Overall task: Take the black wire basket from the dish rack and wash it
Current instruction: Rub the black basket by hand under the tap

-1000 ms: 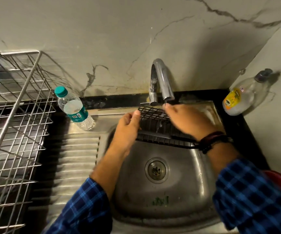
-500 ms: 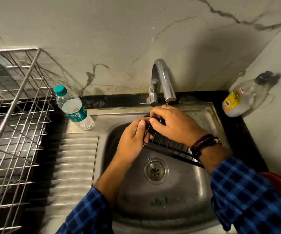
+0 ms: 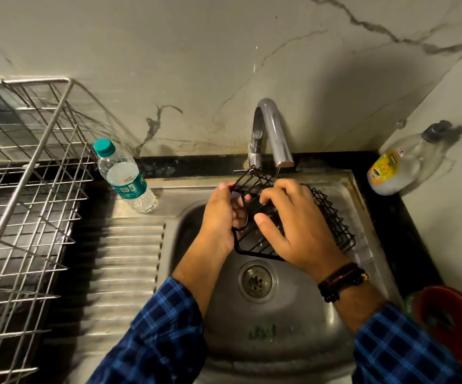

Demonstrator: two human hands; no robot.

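L hand [image 3: 220, 214] & R hand [image 3: 293, 225]: fingers grip black wire basket [image 3: 332, 220] under tap [image 3: 272, 134], above sink [image 3: 293, 322].

Both hands grip the black wire basket [image 3: 332, 217] over the sink [image 3: 293, 328], beneath the tap [image 3: 274, 131]; water flow appears faint, left hand [image 3: 221, 217], right hand [image 3: 296, 225].

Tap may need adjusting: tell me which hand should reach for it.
Probably the right hand: it lies on top of the black wire basket, just below the faucet. The left hand grips the basket's end.
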